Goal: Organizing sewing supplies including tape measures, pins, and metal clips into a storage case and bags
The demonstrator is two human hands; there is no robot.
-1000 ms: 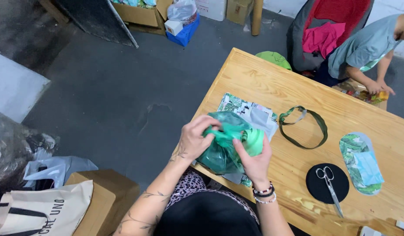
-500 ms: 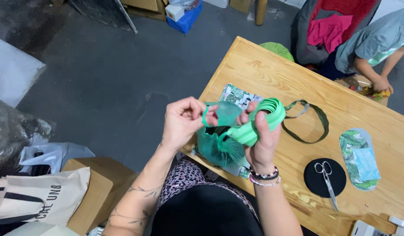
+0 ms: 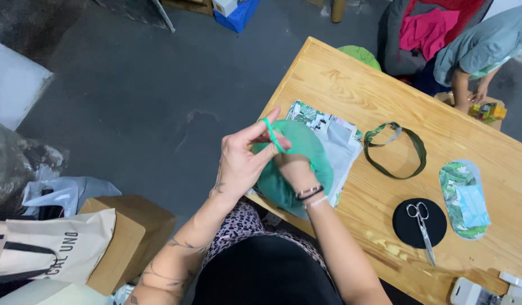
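Near the middle of the frame, at the near edge of the light wooden table (image 3: 351, 90), the person holds a rounded piece of green fabric (image 3: 306, 149) up off the tabletop. The left hand (image 3: 244, 161) pinches a thin green band (image 3: 270, 133) at the fabric's upper left rim between thumb and fingers, drawing it taut, which seems to keep the rim open. The right hand (image 3: 292, 166) is pushed into or behind the fabric from below and is mostly hidden; only the wrist with dark and pale bracelets (image 3: 310, 194) shows, so whether it is closed on anything cannot be told, though it appears to spread the cloth from inside.

Directly under the fabric lies a flat leaf-printed and grey cloth panel (image 3: 337, 138), partly covered by it. To the right of centre a dark green strap loop (image 3: 396, 149) lies flat, well apart from the hands. Lower right, a pair of silver scissors (image 3: 422, 223) rests on a black round fabric disc (image 3: 405, 229), and just beside it is an oval leaf-printed fabric piece (image 3: 464, 197), all laid out within reach.

In the upper right corner another person in a grey-green top (image 3: 481, 42) bends over small coloured items. At lower left, on the grey floor, a cream tote bag (image 3: 49, 248) leans against a brown cardboard box (image 3: 128, 231).
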